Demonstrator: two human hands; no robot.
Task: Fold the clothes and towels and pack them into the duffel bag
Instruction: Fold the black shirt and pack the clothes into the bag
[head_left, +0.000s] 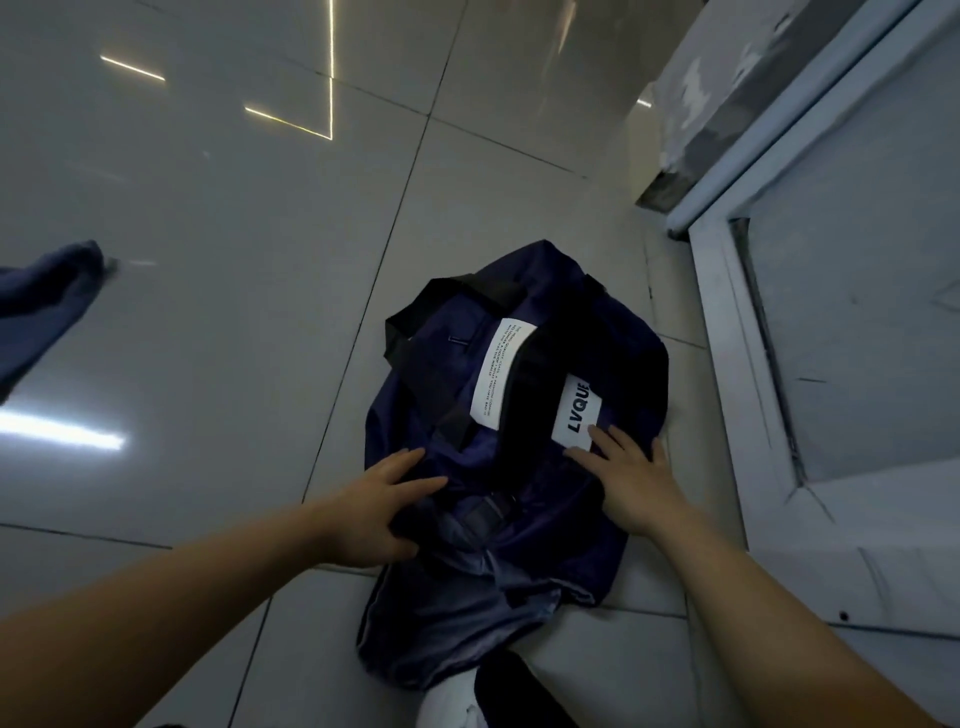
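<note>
On the floor, my grip: both my hands are down on the navy duffel bag, which lies on the pale tiles just in front of me.
Left hand: its grip is curled round a fold of the bag's dark fabric at the near left edge of the opening, thumb toward me, fingers reaching over the cloth.
Right hand: its grip is spread, fingers straight and flat on the bag's right side, fingertips touching the lower end of the white brand label.
Bag: it lies slack and crumpled, long axis running away from me, black handle straps looped across its far end.
Text label: a second white strip with small print lies along the bag's middle, left of the brand label; I cannot read the print.
Inside the opening: between my hands sits grey-blue denim-like cloth with a dark strap and buckle over it.
Blue cloth: a separate blue piece lies at the left edge of view, well apart from the bag.
Floor: glossy tiles, streaked with light reflections.
Door frame: a white frame runs along the right, near the bag.
</note>
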